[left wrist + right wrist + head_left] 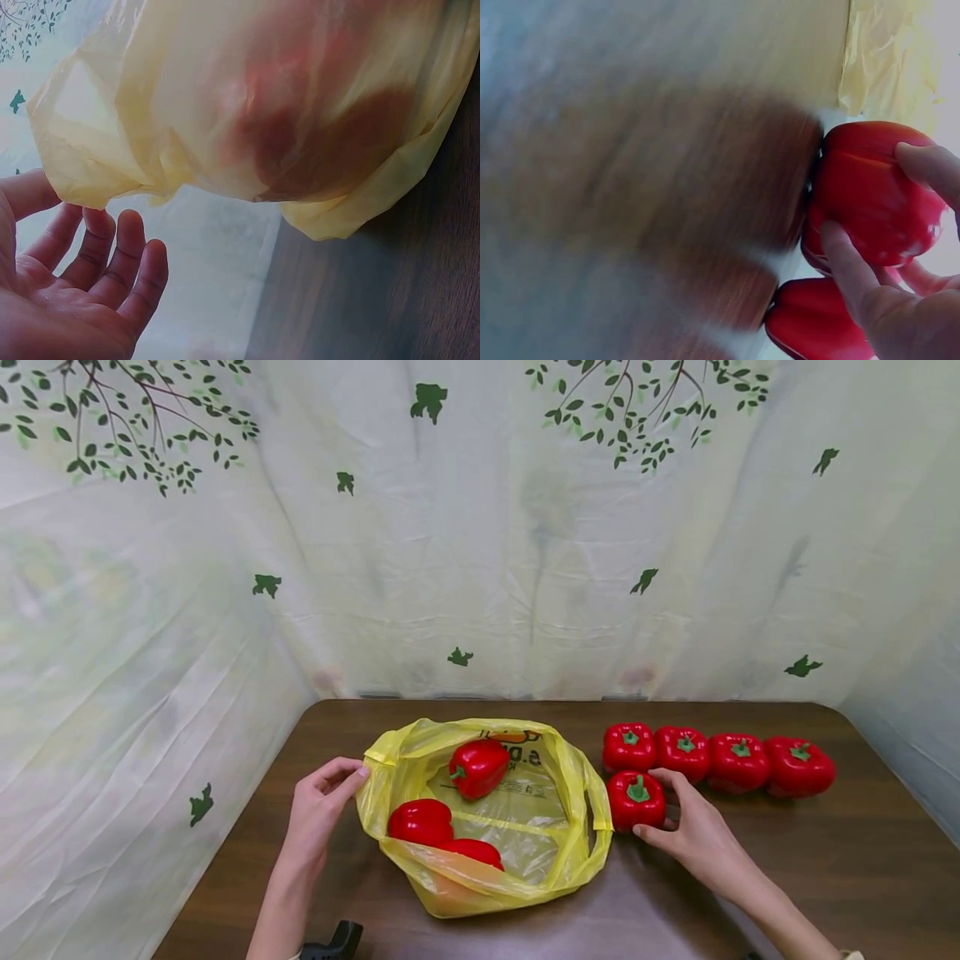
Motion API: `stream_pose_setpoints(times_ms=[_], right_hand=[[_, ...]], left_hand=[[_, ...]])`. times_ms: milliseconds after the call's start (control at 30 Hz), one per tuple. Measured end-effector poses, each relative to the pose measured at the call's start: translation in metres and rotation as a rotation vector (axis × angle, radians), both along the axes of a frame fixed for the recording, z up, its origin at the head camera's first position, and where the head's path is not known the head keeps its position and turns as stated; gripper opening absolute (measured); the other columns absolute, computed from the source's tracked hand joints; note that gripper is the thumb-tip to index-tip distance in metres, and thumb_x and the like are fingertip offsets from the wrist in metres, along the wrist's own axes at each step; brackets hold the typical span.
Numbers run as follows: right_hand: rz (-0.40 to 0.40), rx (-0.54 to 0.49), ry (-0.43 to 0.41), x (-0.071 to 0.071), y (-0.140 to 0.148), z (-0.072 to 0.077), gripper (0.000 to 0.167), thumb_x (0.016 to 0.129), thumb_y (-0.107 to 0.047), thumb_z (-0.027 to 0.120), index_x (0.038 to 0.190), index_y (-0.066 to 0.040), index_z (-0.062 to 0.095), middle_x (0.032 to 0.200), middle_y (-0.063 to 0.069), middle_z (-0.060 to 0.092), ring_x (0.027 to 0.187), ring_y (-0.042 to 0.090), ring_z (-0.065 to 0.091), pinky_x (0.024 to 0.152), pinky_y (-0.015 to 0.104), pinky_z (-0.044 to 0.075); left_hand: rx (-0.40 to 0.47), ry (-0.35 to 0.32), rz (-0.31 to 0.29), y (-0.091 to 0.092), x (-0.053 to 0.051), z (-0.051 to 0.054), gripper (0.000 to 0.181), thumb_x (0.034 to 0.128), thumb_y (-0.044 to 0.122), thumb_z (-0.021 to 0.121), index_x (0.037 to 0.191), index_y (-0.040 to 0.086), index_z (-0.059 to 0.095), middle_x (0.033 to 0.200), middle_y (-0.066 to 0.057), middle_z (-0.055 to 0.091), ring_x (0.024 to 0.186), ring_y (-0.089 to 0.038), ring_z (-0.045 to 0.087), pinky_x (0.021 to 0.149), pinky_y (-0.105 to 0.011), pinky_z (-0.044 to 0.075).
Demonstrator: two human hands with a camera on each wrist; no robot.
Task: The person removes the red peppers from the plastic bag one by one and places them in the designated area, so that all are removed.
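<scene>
A yellow plastic bag [558, 860] lies with its mouth spread wide on the table. Three red bell peppers are inside it, one [480, 768] near the back and two at the front left, partly behind the bag's near wall. My left hand [318, 802] pinches the bag's left rim between thumb and finger; in the left wrist view the other fingers [129, 247] are loosely bent below the film. Just right of the bag, my right hand [693, 827] grips an upright red bell pepper [877, 191], thumb on one side and fingers on the other.
Several red bell peppers [738, 762] stand in a row at the back right of the brown wooden table [750, 835]. A pale curtain [480, 568] with leaf prints hangs behind and along the sides. A black object [337, 941] shows by the left wrist.
</scene>
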State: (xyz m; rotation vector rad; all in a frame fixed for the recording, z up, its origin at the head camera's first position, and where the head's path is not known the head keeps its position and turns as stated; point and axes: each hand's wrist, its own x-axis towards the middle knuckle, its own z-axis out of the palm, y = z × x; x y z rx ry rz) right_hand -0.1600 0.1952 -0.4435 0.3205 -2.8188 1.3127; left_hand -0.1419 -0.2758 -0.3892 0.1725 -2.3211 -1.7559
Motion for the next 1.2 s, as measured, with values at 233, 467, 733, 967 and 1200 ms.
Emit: stream_pose_setpoints(times_ms=[233, 467, 733, 967, 1200], right_hand=[[-0.005, 0.009, 0.003, 0.000, -0.001, 0.001, 0.078, 0.079, -0.025, 0.084, 0.140, -0.007, 0.039, 0.136, 0.017, 0.050, 0.116, 0.033, 0.055, 0.085, 0.044, 0.054], [-0.026, 0.096, 0.074, 0.004, 0.000, 0.011, 0.081, 0.078, -0.035, 0.084, 0.141, -0.007, 0.041, 0.135, 0.014, 0.050, 0.119, 0.033, 0.050, 0.092, 0.057, 0.047], [0.046, 0.102, 0.345, 0.010, -0.007, 0.027, 0.071, 0.075, -0.016, 0.087, 0.135, -0.009, 0.050, 0.131, 0.003, 0.051, 0.119, 0.024, 0.050, 0.098, 0.017, 0.040], [0.139, 0.068, 0.451, 0.014, -0.025, 0.034, 0.067, 0.075, -0.011, 0.086, 0.134, -0.017, 0.053, 0.133, -0.005, 0.051, 0.123, 0.015, 0.047, 0.097, 0.007, 0.032], [0.238, 0.030, 0.446, 0.016, -0.047, 0.037, 0.062, 0.079, -0.013, 0.084, 0.134, -0.017, 0.055, 0.137, -0.003, 0.051, 0.126, 0.014, 0.046, 0.100, 0.015, 0.037]], left_hand=[[0.000, -0.005, 0.005, 0.000, 0.000, -0.001, 0.028, 0.0966, 0.024, 0.064, 0.107, -0.002, 0.067, 0.097, -0.005, 0.065, 0.085, -0.020, 0.059, 0.077, -0.026, 0.051], [0.004, -0.003, 0.006, -0.001, 0.000, -0.002, 0.028, 0.0968, 0.023, 0.064, 0.107, -0.003, 0.066, 0.096, -0.004, 0.065, 0.086, -0.020, 0.059, 0.077, -0.026, 0.051], [0.004, -0.008, 0.005, -0.001, 0.001, -0.002, 0.028, 0.0970, 0.024, 0.064, 0.108, -0.002, 0.066, 0.097, -0.004, 0.066, 0.087, -0.021, 0.059, 0.078, -0.026, 0.051], [0.005, -0.013, 0.005, -0.002, 0.000, -0.002, 0.029, 0.0969, 0.025, 0.064, 0.108, -0.002, 0.066, 0.098, -0.004, 0.065, 0.087, -0.021, 0.059, 0.078, -0.027, 0.051], [0.003, -0.019, 0.012, -0.002, 0.000, -0.003, 0.029, 0.0968, 0.024, 0.064, 0.108, -0.002, 0.066, 0.097, -0.004, 0.065, 0.087, -0.021, 0.059, 0.078, -0.027, 0.050]])
